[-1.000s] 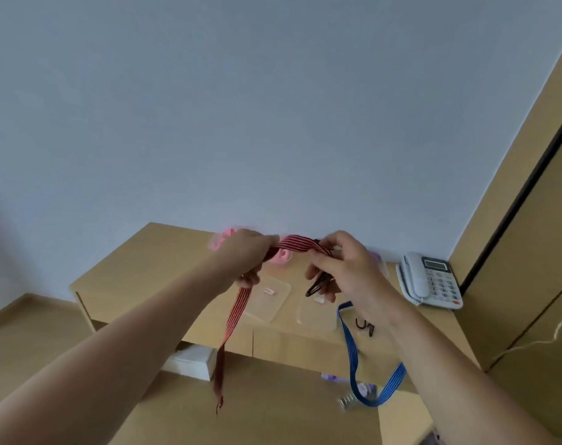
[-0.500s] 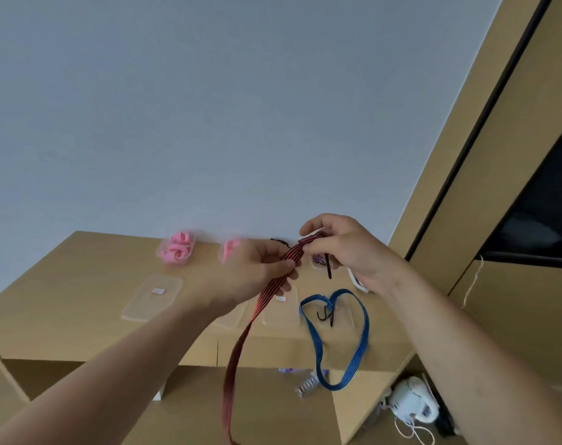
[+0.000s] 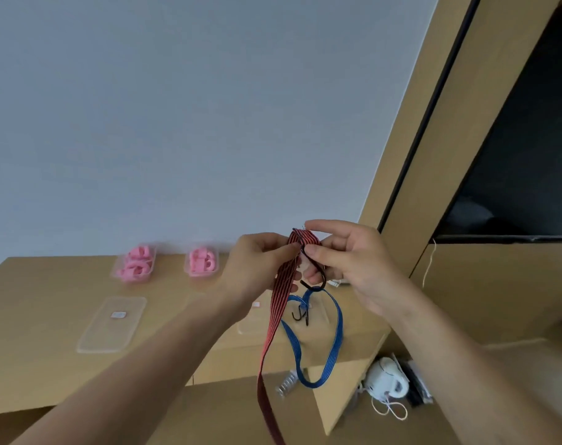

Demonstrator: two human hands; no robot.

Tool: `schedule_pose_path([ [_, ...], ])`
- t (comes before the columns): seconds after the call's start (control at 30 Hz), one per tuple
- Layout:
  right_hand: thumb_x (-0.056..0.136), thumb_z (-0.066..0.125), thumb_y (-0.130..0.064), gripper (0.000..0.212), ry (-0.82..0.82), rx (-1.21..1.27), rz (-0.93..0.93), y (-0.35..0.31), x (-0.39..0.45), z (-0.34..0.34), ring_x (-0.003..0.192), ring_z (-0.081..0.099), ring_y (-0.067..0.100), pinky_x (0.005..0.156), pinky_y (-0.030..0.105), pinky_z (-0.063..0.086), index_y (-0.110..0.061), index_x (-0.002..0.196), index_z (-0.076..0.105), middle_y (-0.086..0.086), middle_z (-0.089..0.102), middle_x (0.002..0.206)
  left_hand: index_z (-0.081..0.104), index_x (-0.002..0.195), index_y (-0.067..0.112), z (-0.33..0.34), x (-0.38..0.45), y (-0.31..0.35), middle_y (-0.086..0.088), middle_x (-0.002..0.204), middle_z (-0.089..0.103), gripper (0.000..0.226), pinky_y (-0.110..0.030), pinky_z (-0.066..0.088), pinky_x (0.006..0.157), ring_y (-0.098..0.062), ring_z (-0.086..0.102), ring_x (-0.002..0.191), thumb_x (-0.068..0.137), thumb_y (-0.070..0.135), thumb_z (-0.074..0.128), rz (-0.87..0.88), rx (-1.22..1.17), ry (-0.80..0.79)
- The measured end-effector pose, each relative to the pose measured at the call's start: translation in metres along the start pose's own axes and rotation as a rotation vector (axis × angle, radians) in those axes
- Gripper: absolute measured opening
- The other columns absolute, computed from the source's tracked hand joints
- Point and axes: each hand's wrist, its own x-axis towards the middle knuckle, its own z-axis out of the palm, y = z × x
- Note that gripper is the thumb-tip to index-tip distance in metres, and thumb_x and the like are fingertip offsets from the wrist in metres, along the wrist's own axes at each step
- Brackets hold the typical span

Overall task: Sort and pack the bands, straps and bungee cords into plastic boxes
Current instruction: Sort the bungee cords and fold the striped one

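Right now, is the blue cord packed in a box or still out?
Out: the blue cord lies looped on the desk, drooping over its front edge.

Blue cord [image 3: 332, 354] and lid [image 3: 112, 324] crowd desk [image 3: 32, 316].

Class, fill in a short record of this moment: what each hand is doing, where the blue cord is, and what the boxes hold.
left hand: grips the red bungee cord near its top
right hand: pinches the same cord at its black hook
blue bungee cord: on the desk, loop hanging over the front edge
boxes: two at the back, holding pink bands
lids: lying flat on the desk
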Motion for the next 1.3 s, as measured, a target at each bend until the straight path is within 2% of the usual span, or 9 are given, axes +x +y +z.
schedule_pose_path([
  [0.17,0.084,0.080,-0.016,0.013,0.144,-0.108,-0.132,-0.014,-0.002,-0.016,0.066,0.068,0.018,0.056,0.023,0.053,-0.025,0.093,0.081,0.010,0.075,0.079,0.079,0.095,0.012,0.025,-0.005,0.010,-0.017,0.088,0.074,0.022,-0.045,0.062,0.065,-0.028,0.072,0.077,0.100,0.014,0.057,-0.023,-0.060,-0.139],
  [0.27,0.085,0.079,-0.020,0.006,0.231,-0.219,-0.219,-0.024,0.005,-0.028,0.074,0.067,0.019,0.062,0.030,0.057,-0.026,0.087,0.080,-0.004,0.077,0.087,0.077,0.101,0.011,0.039,-0.005,0.025,-0.026,0.097,0.074,0.027,-0.049,0.061,0.068,-0.039,0.072,0.083,0.101,0.024,0.053,-0.045,-0.164,-0.145],
  [0.37,0.092,0.072,-0.018,0.008,0.215,-0.186,-0.258,-0.037,0.008,-0.039,0.074,0.071,0.016,0.063,0.033,0.061,-0.021,0.086,0.078,-0.004,0.077,0.082,0.073,0.104,0.006,0.051,-0.007,0.039,-0.024,0.097,0.074,0.032,-0.045,0.062,0.069,-0.041,0.074,0.089,0.093,0.035,0.067,0.007,-0.126,-0.143],
  [0.53,0.092,0.072,-0.023,0.010,0.190,-0.183,-0.323,-0.047,0.009,-0.051,0.069,0.070,0.030,0.063,0.039,0.062,-0.021,0.086,0.079,0.004,0.076,0.077,0.070,0.097,0.001,0.068,-0.011,0.054,-0.016,0.087,0.075,0.010,-0.042,0.064,0.070,-0.036,0.075,0.077,0.093,0.011,0.071,0.109,-0.032,-0.055],
  [0.73,0.088,0.073,-0.002,0.020,-0.028,-0.084,-0.381,-0.063,0.004,-0.071,0.069,0.072,0.019,0.064,0.025,0.058,-0.022,0.090,0.079,0.009,0.077,0.083,0.070,0.100,0.001,0.085,-0.015,0.070,-0.018,0.087,0.077,0.018,-0.053,0.062,0.074,-0.036,0.076,0.075,0.090,0.015,0.075,0.195,0.040,0.029],
  [0.9,0.080,0.081,-0.003,0.018,0.093,-0.169,-0.476,-0.071,0.010,-0.082,0.068,0.070,0.022,0.066,0.030,0.059,-0.020,0.088,0.080,-0.001,0.077,0.080,0.070,0.101,0.001,0.095,-0.015,0.078,-0.019,0.089,0.077,0.045,-0.039,0.063,0.064,-0.037,0.076,0.080,0.093,0.045,0.069,0.003,0.064,0.048],
  [1.0,0.077,0.085,-0.006,0.019,0.189,-0.375,-0.685,-0.067,0.008,-0.085,0.074,0.070,0.012,0.072,0.032,0.058,-0.022,0.088,0.081,-0.009,0.075,0.080,0.073,0.104,0.001,0.098,-0.016,0.078,-0.020,0.096,0.077,0.048,-0.041,0.062,0.073,-0.038,0.076,0.087,0.098,0.047,0.060,-0.137,-0.030,0.022],
  [1.13,0.077,0.082,-0.002,0.017,0.224,-0.602,-1.055,-0.055,0.004,-0.085,0.077,0.070,0.015,0.069,0.033,0.057,-0.011,0.091,0.082,0.001,0.074,0.086,0.081,0.091,0.000,0.096,-0.014,0.091,-0.024,0.105,0.075,0.038,-0.040,0.062,0.075,-0.037,0.075,0.095,0.094,0.030,0.057,-0.177,-0.291,-0.061],
  [1.3,0.079,0.077,0.009,0.034,0.174,-0.690,-1.105,-0.046,0.002,-0.092,0.090,0.068,0.018,0.078,0.034,0.057,-0.011,0.106,0.080,0.004,0.070,0.108,0.081,0.100,0.008,0.100,-0.008,0.102,-0.017,0.112,0.075,0.026,-0.038,0.060,0.081,-0.028,0.074,0.094,0.096,0.018,0.057,-0.065,-0.231,-0.097],
])
